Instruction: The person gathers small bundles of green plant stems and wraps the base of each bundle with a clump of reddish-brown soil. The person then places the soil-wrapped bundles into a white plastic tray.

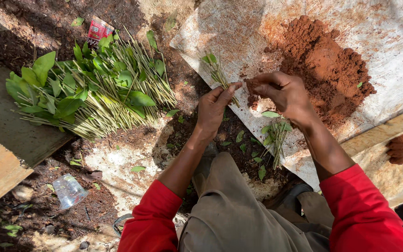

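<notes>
Both arms, in red sleeves pushed up past the elbows, reached forward over the bent knees. The left hand [216, 108] was pinched shut, thumb against fingertips. The right hand [283, 93] curled closed, its fingertips nearly meeting the left's.

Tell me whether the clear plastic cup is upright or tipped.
Tipped: the clear plastic cup lies on its side on the soil, rim facing sideways.
</notes>
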